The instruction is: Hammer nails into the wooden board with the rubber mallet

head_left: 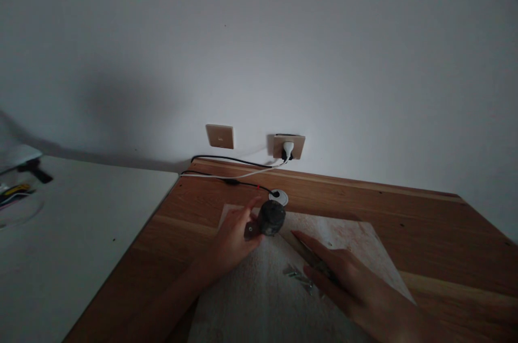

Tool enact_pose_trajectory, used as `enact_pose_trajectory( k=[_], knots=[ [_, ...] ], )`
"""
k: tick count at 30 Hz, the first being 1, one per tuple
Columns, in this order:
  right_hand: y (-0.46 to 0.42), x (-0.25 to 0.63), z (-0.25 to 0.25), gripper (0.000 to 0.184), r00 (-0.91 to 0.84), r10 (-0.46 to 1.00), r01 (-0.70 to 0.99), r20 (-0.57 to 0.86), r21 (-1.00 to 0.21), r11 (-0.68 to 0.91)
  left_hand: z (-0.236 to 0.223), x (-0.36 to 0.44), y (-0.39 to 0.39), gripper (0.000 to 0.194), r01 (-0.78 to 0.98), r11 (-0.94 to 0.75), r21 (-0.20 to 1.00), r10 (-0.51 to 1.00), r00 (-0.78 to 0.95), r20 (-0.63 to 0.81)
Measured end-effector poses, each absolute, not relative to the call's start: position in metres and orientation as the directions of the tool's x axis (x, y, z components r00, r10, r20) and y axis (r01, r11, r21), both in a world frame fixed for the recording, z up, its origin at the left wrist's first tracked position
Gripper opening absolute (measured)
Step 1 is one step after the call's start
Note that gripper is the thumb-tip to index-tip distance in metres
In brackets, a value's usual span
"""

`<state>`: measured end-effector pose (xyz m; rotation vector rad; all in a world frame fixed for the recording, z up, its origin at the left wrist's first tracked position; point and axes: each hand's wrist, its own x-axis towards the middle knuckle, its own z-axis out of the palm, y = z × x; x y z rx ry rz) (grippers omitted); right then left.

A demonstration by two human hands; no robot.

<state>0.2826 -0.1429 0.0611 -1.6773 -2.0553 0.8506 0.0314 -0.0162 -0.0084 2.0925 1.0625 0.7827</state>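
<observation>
A rubber mallet with a round black head (272, 218) and a pale handle is held in my right hand (348, 275), fingers wrapped around the handle. Just left of the mallet head, my left hand (237, 232) is closed around a small dark piece (250, 230) with a light round spot on its face. The head overlaps that piece in view; I cannot tell whether they touch. Below the handle, several small shiny metal fasteners (298, 277) lie loose on a pale, mottled board (259, 300). Part of the handle is hidden by my right fingers.
The board rests on a wooden tabletop (437, 256) against the wall. Behind it are a cable grommet (278, 197), a black cable (232, 182) and a wall socket (297, 146) with a white plug (287, 149). A white surface (93, 213) adjoins at left, with cluttered items.
</observation>
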Motion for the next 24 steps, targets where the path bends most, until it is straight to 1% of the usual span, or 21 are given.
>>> enact_pose_trajectory(
  k=[8, 14, 19, 22, 24],
  knots=[
    [-0.1421, 0.2842, 0.0618, 0.061, -0.228, 0.962, 0.765, -0.151, -0.639, 0.082, -0.0062, 0.0332, -0.0148, 0.079, 0.456, -0.441, 0.773, 0.847, 0.496, 0.191],
    [-0.1416, 0.2852, 0.0564, 0.058, -0.234, 0.964, 0.767, -0.123, -0.633, 0.105, -0.0051, 0.0357, -0.0147, 0.079, 0.442, -0.438, 0.783, 0.851, 0.485, 0.202],
    [-0.1439, 0.2897, 0.0538, 0.063, -0.166, 0.980, 0.815, -0.106, -0.575, 0.076, 0.0004, 0.0371, -0.0162, 0.070, 0.437, -0.419, 0.796, 0.851, 0.496, 0.176],
    [-0.1443, 0.2904, 0.0533, 0.066, -0.161, 0.980, 0.823, -0.120, -0.564, 0.066, 0.0002, 0.0371, -0.0159, 0.068, 0.422, -0.421, 0.803, 0.846, 0.501, 0.180],
    [-0.1441, 0.2899, 0.0522, 0.065, -0.168, 0.974, 0.814, -0.149, -0.579, 0.052, -0.0016, 0.0366, -0.0152, 0.069, 0.421, -0.427, 0.800, 0.844, 0.503, 0.187]
  ],
)
